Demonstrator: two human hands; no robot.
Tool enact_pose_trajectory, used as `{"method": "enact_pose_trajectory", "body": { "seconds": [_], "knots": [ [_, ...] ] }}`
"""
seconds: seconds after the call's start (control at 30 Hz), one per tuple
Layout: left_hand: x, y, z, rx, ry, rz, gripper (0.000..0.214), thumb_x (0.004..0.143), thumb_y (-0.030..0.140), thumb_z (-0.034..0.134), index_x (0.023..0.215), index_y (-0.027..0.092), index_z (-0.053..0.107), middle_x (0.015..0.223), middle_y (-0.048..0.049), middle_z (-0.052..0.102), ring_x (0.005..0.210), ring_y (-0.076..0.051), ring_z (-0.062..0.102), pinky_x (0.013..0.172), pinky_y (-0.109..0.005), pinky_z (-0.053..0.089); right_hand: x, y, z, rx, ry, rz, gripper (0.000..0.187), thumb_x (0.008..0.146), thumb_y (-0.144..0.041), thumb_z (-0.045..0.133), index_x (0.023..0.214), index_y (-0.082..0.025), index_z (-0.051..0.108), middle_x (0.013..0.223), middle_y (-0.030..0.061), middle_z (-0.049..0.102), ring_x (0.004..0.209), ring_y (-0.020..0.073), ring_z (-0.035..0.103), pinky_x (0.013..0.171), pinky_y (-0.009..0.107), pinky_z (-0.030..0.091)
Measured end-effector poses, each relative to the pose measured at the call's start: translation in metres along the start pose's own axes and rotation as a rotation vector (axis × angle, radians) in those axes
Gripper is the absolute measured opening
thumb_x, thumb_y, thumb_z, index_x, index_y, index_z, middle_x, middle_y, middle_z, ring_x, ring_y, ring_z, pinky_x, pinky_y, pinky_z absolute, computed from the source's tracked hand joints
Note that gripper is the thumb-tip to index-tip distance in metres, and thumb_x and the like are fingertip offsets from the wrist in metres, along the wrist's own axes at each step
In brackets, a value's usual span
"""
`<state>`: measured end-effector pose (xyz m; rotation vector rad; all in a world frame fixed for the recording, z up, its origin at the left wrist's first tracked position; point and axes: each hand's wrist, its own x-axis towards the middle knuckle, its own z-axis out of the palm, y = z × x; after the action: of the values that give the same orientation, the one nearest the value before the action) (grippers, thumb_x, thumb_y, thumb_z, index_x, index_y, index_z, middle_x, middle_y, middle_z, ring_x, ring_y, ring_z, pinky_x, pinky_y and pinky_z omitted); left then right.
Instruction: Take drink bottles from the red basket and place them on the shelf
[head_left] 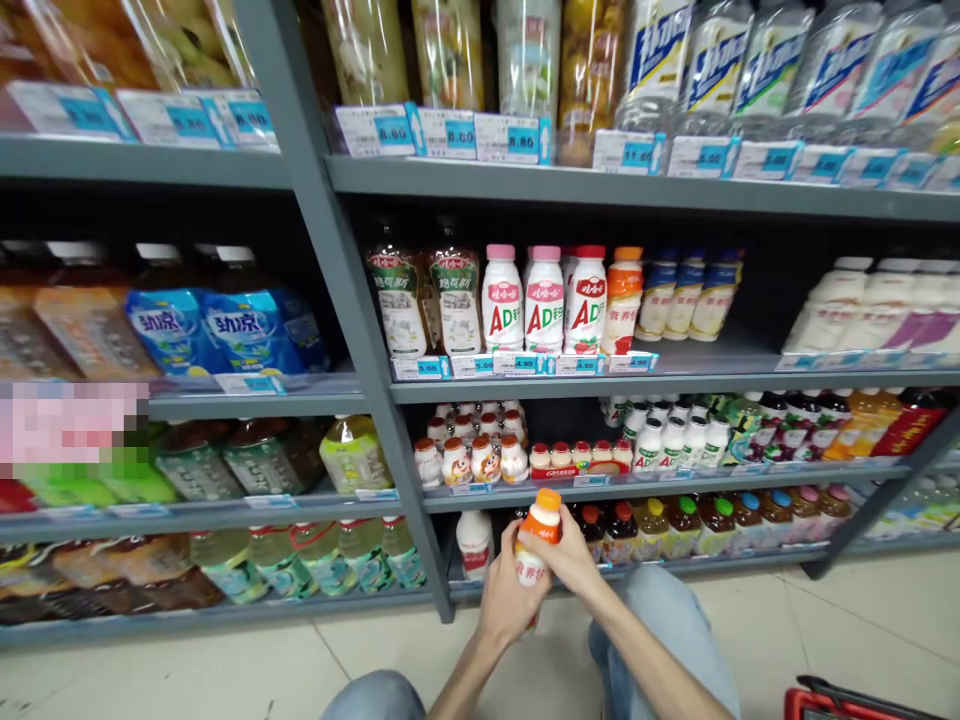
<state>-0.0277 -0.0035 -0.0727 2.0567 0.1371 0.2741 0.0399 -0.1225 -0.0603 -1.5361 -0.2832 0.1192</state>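
A small white drink bottle with an orange cap (541, 525) is held low in front of the bottom shelf. My left hand (504, 592) wraps its lower body from the left. My right hand (568, 558) is closed round its upper right side. A matching orange-capped bottle (622, 300) stands on the middle shelf beside pink- and red-capped AD bottles (544, 300). My knees in light jeans show below the hands.
Grey metal shelving (360, 330) filled with drink bottles and price tags spans the view. A white bottle (474, 545) stands on the lowest shelf just left of my hands. A red basket (832, 705) sits on the tiled floor at the lower right.
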Motion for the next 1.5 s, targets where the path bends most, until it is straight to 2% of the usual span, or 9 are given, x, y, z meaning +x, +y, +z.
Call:
{"method": "enact_pose_trajectory", "body": {
  "seconds": [0.27, 0.5, 0.6, 0.73, 0.83, 1.0, 1.13, 1.23, 1.5],
  "knots": [
    [-0.022, 0.007, -0.001, 0.058, -0.25, 0.112, 0.096, 0.068, 0.024, 0.067, 0.157, 0.031, 0.033, 0.133, -0.0068, 0.07, 0.113, -0.03, 0.07, 0.103, -0.041, 0.052, -0.066, 0.003, -0.016, -0.09, 0.058, -0.001, 0.065, 0.049, -0.028, 0.093, 0.107, -0.021, 0.065, 0.097, 0.0047, 0.077, 0.088, 0.0287, 0.071, 0.083, 0.041, 0.057],
    [-0.034, 0.017, -0.03, 0.192, -0.284, 0.271, 0.071, 0.086, 0.041, 0.065, 0.154, 0.029, 0.045, 0.161, -0.0103, 0.045, 0.151, -0.034, 0.039, 0.126, -0.049, 0.031, -0.067, 0.008, -0.029, 0.002, 0.19, -0.018, 0.055, 0.046, -0.023, 0.088, 0.098, -0.023, 0.068, 0.088, 0.0029, 0.078, 0.081, 0.0304, 0.073, 0.077, 0.041, 0.059],
    [-0.019, 0.07, -0.067, 0.35, -0.136, 0.484, 0.053, 0.096, 0.037, 0.055, 0.149, 0.028, 0.049, 0.153, -0.0132, 0.051, 0.145, -0.032, 0.047, 0.122, -0.051, 0.038, -0.062, 0.019, -0.032, 0.081, 0.282, 0.034, 0.06, 0.039, -0.023, 0.09, 0.095, -0.024, 0.068, 0.084, 0.0027, 0.078, 0.079, 0.0323, 0.074, 0.077, 0.043, 0.06],
    [0.024, 0.193, -0.097, 0.527, 0.123, 0.918, 0.045, 0.095, 0.025, 0.06, 0.139, 0.027, 0.052, 0.137, -0.0129, 0.059, 0.131, -0.029, 0.057, 0.112, -0.05, 0.047, -0.061, 0.02, -0.034, 0.15, 0.282, 0.088, 0.06, 0.041, -0.022, 0.091, 0.094, -0.023, 0.064, 0.087, 0.0029, 0.078, 0.083, 0.0322, 0.074, 0.082, 0.043, 0.059],
    [0.062, 0.287, -0.096, 0.689, 0.176, 1.132, 0.051, 0.092, 0.027, 0.067, 0.14, 0.026, 0.049, 0.137, -0.0129, 0.057, 0.131, -0.03, 0.055, 0.111, -0.052, 0.046, -0.065, 0.013, -0.035, 0.232, 0.263, 0.125, 0.059, 0.044, -0.02, 0.09, 0.096, -0.022, 0.062, 0.09, 0.0043, 0.077, 0.084, 0.0309, 0.073, 0.081, 0.042, 0.058],
    [0.14, 0.394, -0.078, 1.001, 0.043, 1.137, 0.061, 0.089, 0.038, 0.07, 0.144, 0.02, 0.047, 0.152, -0.0164, 0.041, 0.143, -0.038, 0.038, 0.117, -0.061, 0.033, -0.069, 0.012, -0.038, 0.373, 0.23, 0.184, 0.062, 0.043, -0.019, 0.091, 0.097, -0.02, 0.061, 0.091, 0.0055, 0.077, 0.083, 0.0288, 0.072, 0.079, 0.038, 0.057],
    [0.207, 0.434, -0.064, 1.199, -0.028, 1.031, 0.092, 0.081, 0.057, 0.075, 0.15, 0.008, 0.04, 0.155, -0.0233, 0.034, 0.145, -0.048, 0.031, 0.114, -0.068, 0.029, -0.072, 0.009, -0.043, 0.279, 0.189, 0.225, 0.065, 0.043, -0.019, 0.092, 0.1, -0.021, 0.06, 0.093, 0.0035, 0.077, 0.085, 0.0277, 0.072, 0.08, 0.037, 0.056],
    [0.24, 0.445, -0.055, 1.409, -0.038, 0.8, 0.097, 0.076, 0.055, 0.079, 0.154, 0.013, 0.038, 0.157, -0.0212, 0.036, 0.145, -0.043, 0.036, 0.117, -0.055, 0.034, -0.073, -0.001, -0.047, 0.22, 0.158, 0.234, 0.065, 0.044, -0.016, 0.089, 0.102, -0.02, 0.059, 0.093, 0.0026, 0.077, 0.085, 0.0262, 0.072, 0.08, 0.035, 0.055],
    [0.258, 0.44, -0.032, 1.577, 0.074, 0.639, 0.073, 0.077, 0.038, 0.081, 0.141, 0.014, 0.056, 0.147, -0.019, 0.048, 0.13, -0.037, 0.053, 0.11, -0.041, 0.046, -0.076, -0.015, -0.048, 0.102, 0.106, 0.255, 0.065, 0.048, -0.017, 0.083, 0.108, -0.023, 0.058, 0.099, 0.0029, 0.077, 0.091, 0.0276, 0.073, 0.083, 0.034, 0.054]
  ]
}}
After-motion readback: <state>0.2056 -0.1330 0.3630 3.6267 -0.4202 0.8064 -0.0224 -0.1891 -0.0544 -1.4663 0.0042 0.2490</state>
